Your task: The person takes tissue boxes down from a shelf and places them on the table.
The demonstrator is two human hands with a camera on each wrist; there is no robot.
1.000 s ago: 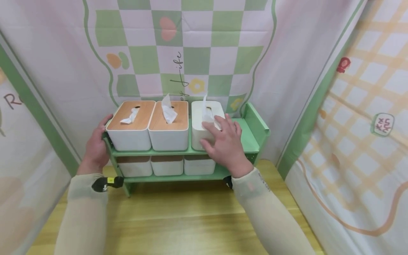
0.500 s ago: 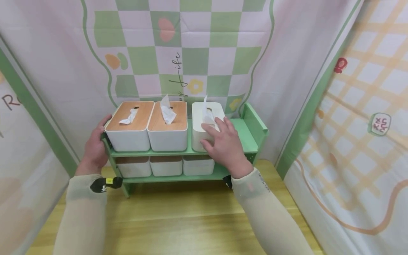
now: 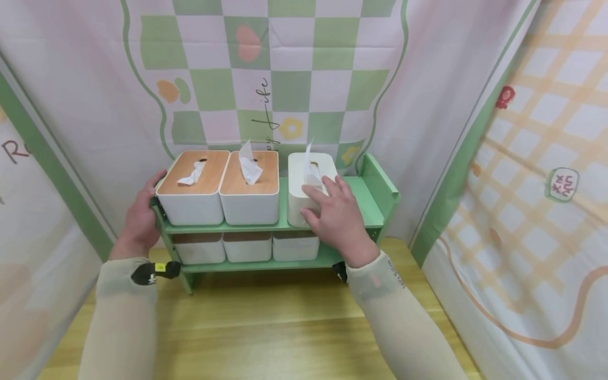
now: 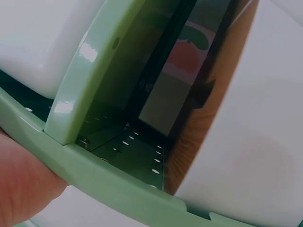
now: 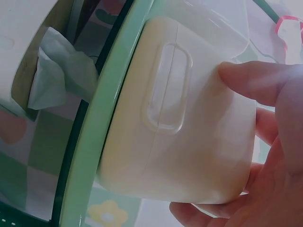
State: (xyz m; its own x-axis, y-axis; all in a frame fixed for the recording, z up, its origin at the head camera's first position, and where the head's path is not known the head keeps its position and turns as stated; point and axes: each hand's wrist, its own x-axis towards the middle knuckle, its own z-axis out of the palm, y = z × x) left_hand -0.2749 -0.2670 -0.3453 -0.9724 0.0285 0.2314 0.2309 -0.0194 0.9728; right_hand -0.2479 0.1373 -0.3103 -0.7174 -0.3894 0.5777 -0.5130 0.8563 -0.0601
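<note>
On the top tier of a green two-tier shelf point(image 3: 368, 203) stands a white tissue box point(image 3: 298, 206) with a tissue sticking out of its top slot. My right hand point(image 3: 338, 214) grips it, thumb on the front face, other fingers over the top and right side; the right wrist view shows the thumb point(image 5: 255, 82) against the box's wall point(image 5: 203, 156). At the shelf's left end my left hand point(image 3: 143, 216) holds the side panel, most of its fingers hidden behind it. A fingertip point(image 4: 23, 182) meets the green shelf edge point(image 4: 109, 172) in the left wrist view.
Two wood-lidded tissue boxes, one left point(image 3: 192, 211) and one in the middle point(image 3: 250, 211), stand side by side, with a gap before the white one. Below them are three more boxes point(image 3: 247, 252). A raised end panel point(image 3: 380, 177) bounds the shelf's right. Checked cloth point(image 3: 292, 89) hangs behind.
The white tissue box has slid slightly right under my right hand, widening the gap to the middle box. My left hand stays on the shelf's side panel.
</note>
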